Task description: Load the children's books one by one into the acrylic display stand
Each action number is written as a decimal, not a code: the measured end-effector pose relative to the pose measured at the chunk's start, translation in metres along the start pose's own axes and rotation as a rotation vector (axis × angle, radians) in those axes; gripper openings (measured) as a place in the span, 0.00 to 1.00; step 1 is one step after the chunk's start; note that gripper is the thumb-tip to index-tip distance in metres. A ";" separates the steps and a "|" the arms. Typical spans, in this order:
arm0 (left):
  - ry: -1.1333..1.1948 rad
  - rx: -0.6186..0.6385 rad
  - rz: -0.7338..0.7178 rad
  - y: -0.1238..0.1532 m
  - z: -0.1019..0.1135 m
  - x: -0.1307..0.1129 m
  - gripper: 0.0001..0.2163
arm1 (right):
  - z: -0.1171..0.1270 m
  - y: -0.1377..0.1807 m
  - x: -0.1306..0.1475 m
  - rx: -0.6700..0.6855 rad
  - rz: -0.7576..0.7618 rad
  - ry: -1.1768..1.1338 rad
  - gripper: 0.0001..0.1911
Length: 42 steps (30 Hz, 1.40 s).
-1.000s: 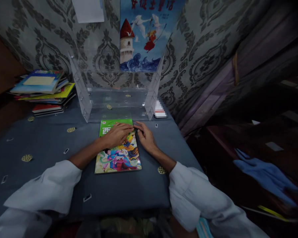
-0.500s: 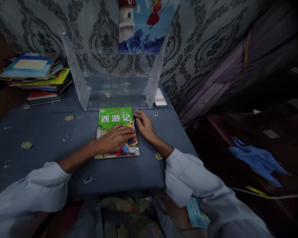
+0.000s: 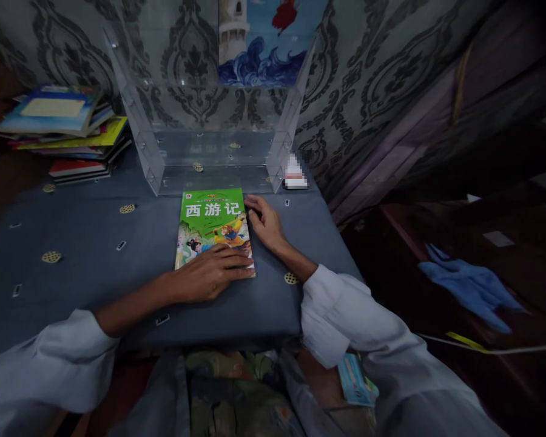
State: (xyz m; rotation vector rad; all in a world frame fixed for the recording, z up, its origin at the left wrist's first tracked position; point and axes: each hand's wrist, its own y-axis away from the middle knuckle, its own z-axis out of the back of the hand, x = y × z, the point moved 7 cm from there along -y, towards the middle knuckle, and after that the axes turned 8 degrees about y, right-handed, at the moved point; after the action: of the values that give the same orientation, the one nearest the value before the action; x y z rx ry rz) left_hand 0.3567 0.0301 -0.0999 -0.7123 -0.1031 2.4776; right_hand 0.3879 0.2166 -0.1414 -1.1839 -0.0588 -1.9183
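A green picture book [image 3: 213, 221] with large white Chinese characters lies flat and closed on the table in front of me. Across its lower edge rests my left hand [image 3: 212, 271], flat with the fingers stretched out to the right, hiding the bottom of the cover. My right hand [image 3: 266, 224] lies on the tablecloth along the book's upper right edge, fingers loosely bent and apart, gripping nothing. Just behind the book stands a clear acrylic rack [image 3: 213, 177] with a picture book showing a tower and waves [image 3: 268, 60] on its upper tier.
A stack of books [image 3: 68, 130] sits at the left back of the grey-blue table [image 3: 86, 243]. Behind the rack is patterned wallpaper. Right of the rack lies a small white blurred item [image 3: 295, 176]. A blue cloth [image 3: 471, 282] lies on a dark surface to the right.
My left hand has slid down the cover toward me, uncovering the illustrated figures. My right hand stays at the book's right edge. The view has tilted slightly downward.
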 end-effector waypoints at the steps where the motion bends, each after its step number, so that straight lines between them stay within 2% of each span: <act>1: 0.007 0.005 0.003 0.000 0.001 0.000 0.21 | 0.000 0.000 0.000 -0.005 0.007 0.004 0.21; 9: 0.085 -0.055 0.029 -0.004 0.010 0.003 0.16 | 0.002 0.006 0.017 -0.010 0.141 0.143 0.18; 13: 0.087 -0.123 0.076 -0.001 0.015 0.020 0.18 | 0.000 0.007 0.025 0.015 0.211 0.157 0.16; 17: -0.002 -0.210 0.148 0.011 0.026 0.060 0.18 | -0.002 0.007 0.024 0.034 0.222 0.163 0.16; 21: -0.056 -0.282 0.247 0.027 0.048 0.113 0.18 | -0.005 0.007 0.021 0.053 0.247 0.176 0.17; 24: -0.030 -0.369 0.337 0.042 0.068 0.150 0.18 | -0.006 0.005 0.020 0.077 0.271 0.228 0.18; 27: 0.074 -0.447 0.359 0.054 0.079 0.171 0.18 | -0.012 0.000 0.025 0.146 0.313 0.337 0.19; 31: 0.195 -0.509 0.325 0.060 0.079 0.179 0.18 | -0.035 -0.010 0.043 0.311 0.386 0.442 0.22; 35: 0.220 -0.530 0.290 0.060 0.077 0.177 0.19 | -0.069 -0.014 0.067 0.413 0.459 0.421 0.24; 39: 0.235 -0.529 0.284 0.060 0.076 0.179 0.19 | -0.095 -0.003 0.088 0.480 0.554 0.417 0.24; 42: 0.244 -0.530 0.301 0.061 0.075 0.181 0.19 | -0.102 0.011 0.100 0.535 0.612 0.414 0.24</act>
State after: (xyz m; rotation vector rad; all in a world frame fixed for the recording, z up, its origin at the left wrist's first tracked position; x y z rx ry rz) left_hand 0.1600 0.0804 -0.1336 -1.3290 -0.6170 2.6393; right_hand 0.3051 0.1004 -0.1263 -0.3694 0.0134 -1.4302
